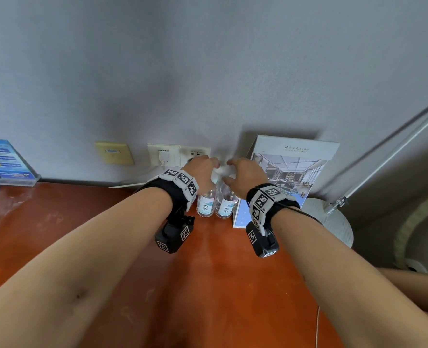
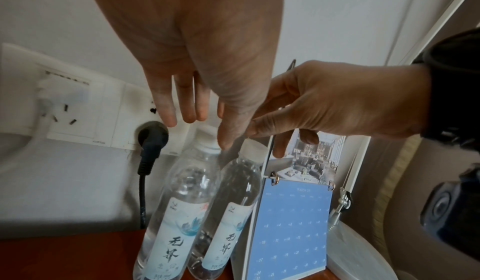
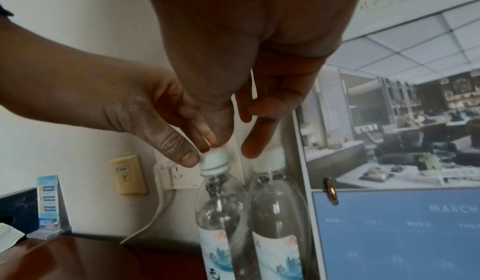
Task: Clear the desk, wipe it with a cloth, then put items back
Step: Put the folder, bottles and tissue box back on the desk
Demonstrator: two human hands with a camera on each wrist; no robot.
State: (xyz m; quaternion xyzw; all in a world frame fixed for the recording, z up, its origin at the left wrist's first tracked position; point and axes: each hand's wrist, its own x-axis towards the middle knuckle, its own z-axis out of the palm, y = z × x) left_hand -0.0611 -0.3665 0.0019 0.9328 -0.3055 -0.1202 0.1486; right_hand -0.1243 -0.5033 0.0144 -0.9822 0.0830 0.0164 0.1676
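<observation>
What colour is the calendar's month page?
Light blue with pale numerals on the calendar page; clearest in the left wrist view.

Two upright water bottles [image 3: 223, 219] stand touching, left of a desk calendar [image 3: 394, 212]; the left hand [image 3: 145, 108] touches the left cap [image 3: 214, 162], while the right hand [image 3: 259, 69] hovers open above.

Place: a hotel room, most likely — a guest's desk set against a plain wall.
Evidence: two complimentary-looking water bottles [image 1: 215, 202], a hotel-branded desk calendar [image 1: 285, 172], wall sockets [image 1: 180, 154], an acrylic info stand [image 1: 4, 162] — all on a red-brown desk [image 1: 207, 285].
</observation>
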